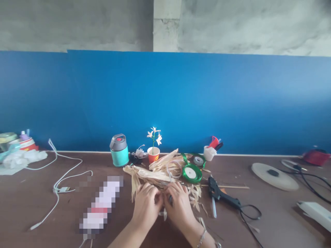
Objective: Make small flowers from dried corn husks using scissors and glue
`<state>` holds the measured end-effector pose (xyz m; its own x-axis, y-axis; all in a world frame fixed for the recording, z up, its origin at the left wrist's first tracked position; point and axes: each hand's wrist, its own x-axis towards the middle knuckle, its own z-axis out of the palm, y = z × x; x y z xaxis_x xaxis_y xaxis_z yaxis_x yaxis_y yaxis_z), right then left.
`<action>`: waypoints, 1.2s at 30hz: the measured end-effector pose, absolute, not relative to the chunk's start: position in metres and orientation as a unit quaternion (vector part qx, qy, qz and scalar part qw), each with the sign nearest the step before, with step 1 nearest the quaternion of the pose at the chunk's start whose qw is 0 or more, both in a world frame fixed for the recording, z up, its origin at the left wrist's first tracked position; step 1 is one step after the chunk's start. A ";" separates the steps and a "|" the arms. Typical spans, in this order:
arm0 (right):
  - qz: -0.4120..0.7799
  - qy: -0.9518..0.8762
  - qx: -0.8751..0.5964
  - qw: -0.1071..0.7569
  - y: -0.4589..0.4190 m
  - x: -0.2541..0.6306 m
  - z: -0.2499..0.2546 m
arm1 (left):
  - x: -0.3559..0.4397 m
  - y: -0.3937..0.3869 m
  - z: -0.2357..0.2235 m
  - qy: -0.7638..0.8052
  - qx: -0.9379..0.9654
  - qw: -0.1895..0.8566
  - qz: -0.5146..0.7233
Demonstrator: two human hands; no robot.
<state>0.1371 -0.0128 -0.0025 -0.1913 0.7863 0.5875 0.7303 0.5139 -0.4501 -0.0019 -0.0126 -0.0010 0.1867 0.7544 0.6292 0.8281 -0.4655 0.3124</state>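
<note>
My left hand (148, 202) and my right hand (178, 204) meet near the front middle of the table, fingertips pinched close together. What they hold is mostly hidden by the fingers; a small pale piece (163, 214) shows just below them. Dried corn husks (152, 175) lie in a pile right behind both hands. Beside my right hand are several small husk flowers (195, 198). A roll of green ribbon (192, 173) sits behind them. A black glue gun (223, 196) with a clear glue stick rests farther right, next to a thin wooden stick (232, 187).
A paper cup (153, 155) with a white-flowered stem and a turquoise container (119, 155) stand at the back. White cables (58, 184) and a pixelated object (100, 206) lie left. On the right are a round lid (275, 177), black cords and a white box (317, 215).
</note>
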 end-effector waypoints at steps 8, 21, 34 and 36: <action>0.012 -0.757 -0.527 0.386 -0.010 0.148 -0.001 | -0.022 -0.003 -0.001 -0.577 -0.735 0.034 -0.356; 0.043 -0.783 -0.535 0.315 -0.007 0.153 -0.009 | -0.019 -0.014 0.014 -0.432 -0.841 -0.196 -0.258; 0.045 -0.777 -0.531 0.335 -0.008 0.152 -0.006 | -0.025 -0.010 0.003 -0.465 -0.833 -0.204 -0.221; 0.055 -0.777 -0.525 0.344 -0.008 0.152 -0.006 | -0.025 -0.008 0.001 -0.472 -0.817 -0.221 -0.246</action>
